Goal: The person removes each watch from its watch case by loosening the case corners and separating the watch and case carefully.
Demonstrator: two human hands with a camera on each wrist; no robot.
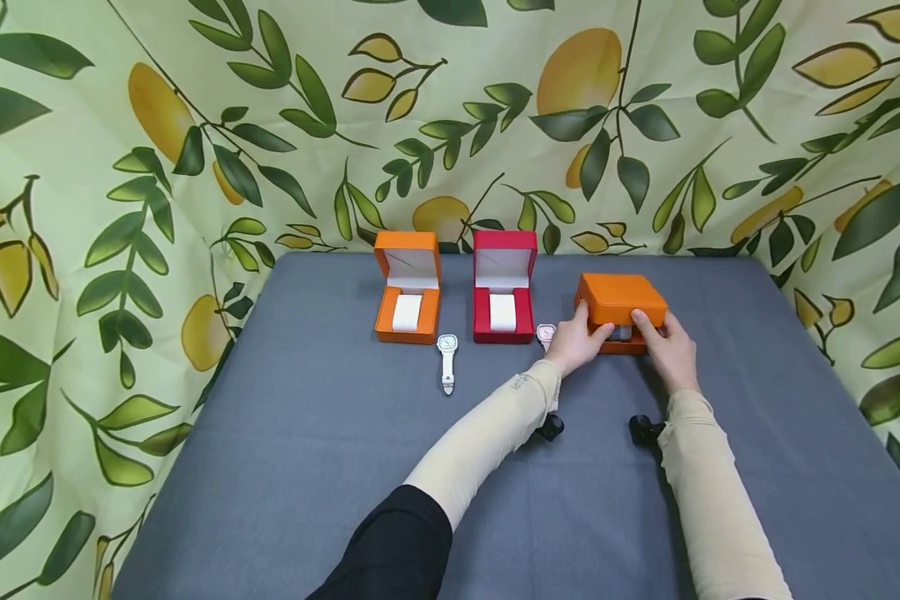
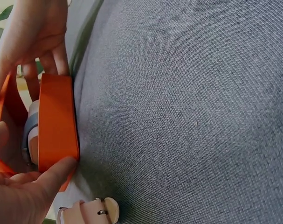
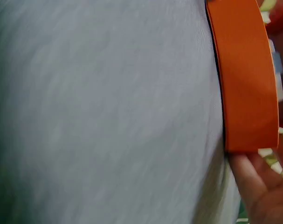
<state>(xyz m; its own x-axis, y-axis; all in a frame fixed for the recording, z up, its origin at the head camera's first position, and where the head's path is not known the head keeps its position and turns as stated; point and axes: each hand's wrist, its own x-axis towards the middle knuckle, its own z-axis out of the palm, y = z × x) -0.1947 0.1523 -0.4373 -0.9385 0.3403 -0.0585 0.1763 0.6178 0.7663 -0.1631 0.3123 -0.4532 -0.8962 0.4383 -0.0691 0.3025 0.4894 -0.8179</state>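
Head: your L hand (image 1: 576, 343) & R hand (image 1: 671, 346) grip the box (image 1: 621, 293), one per side, at the table's (image 1: 330, 467) back R; lid partway down, grey watch (image 1: 621, 333) inside. To its L, orange case (image 1: 405, 337) & red case (image 1: 503, 337), lids up; white watch (image 1: 447, 360) in front, btwn them. Pink watch (image 1: 546, 333) by L hand.

L wrist: both hands clamped on box; pink strap (image 2: 92, 212) nearby.

R wrist: R fingers (image 3: 248, 175) at box's end.
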